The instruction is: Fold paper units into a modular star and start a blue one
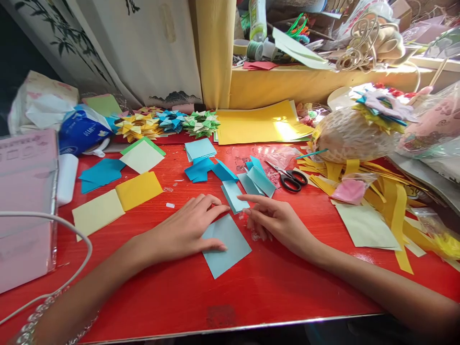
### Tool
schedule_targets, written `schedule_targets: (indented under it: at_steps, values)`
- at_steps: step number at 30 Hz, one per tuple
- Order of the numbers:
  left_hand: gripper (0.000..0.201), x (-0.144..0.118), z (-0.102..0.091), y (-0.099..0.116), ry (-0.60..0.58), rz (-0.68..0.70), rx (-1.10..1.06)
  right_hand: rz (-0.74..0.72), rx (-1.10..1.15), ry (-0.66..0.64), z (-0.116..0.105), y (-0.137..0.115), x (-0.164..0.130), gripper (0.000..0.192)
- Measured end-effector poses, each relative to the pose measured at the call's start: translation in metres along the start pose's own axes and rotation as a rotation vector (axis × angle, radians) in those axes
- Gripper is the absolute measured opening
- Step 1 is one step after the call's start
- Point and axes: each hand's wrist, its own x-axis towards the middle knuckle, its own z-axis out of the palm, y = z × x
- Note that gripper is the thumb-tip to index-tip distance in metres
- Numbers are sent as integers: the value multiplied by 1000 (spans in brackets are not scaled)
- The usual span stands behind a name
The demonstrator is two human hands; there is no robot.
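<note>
A light blue paper square lies flat on the red table in front of me. My left hand rests on its left part, thumb and fingers pressing it down. My right hand hovers just right of the sheet with the index finger stretched toward a folded pale blue piece; it holds nothing. More folded blue pieces and a small stack of blue squares lie behind.
Black-handled scissors lie right of the blue pieces. Yellow, pale green and blue squares sit at left, folded paper stars and yellow sheets at the back, yellow strips at right. A pink box with a white cable stands far left.
</note>
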Motion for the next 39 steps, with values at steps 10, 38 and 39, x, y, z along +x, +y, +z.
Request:
schedule_targets:
  at_steps: [10, 38, 39]
  values:
    - [13, 2, 2, 10, 36, -137, -401, -68, -238, -127, 3, -3, -4, 29]
    - [13, -5, 21, 12, 527, 282, 237, 267, 615, -83, 7, -6, 0, 36]
    - [12, -4, 21, 12, 517, 289, 238, 263, 601, -85, 7, -6, 0, 36]
